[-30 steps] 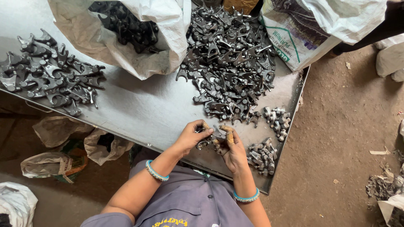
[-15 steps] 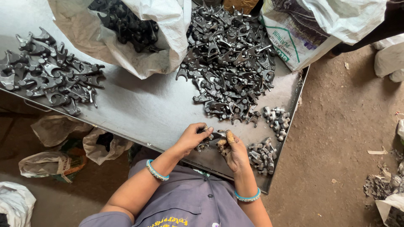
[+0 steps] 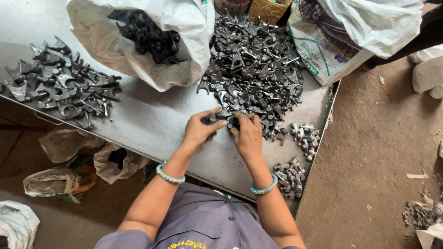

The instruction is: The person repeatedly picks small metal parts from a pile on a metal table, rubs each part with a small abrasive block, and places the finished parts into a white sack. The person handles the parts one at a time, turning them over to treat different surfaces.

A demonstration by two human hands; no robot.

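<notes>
My left hand and my right hand meet at the near edge of a big heap of dark metal fork-shaped castings on a grey metal table. Both hands close on one dark casting between them; most of it is hidden by my fingers. A light blue bangle sits on each wrist.
A second spread of castings lies at the table's left. An open white sack holds more. Small metal cylinders and another cluster of cylinders sit near the right edge. Another sack stands at the back right. Bags lie on the dirt floor.
Both hands have moved away from the table's near edge up toward the big heap, still together on a casting.
</notes>
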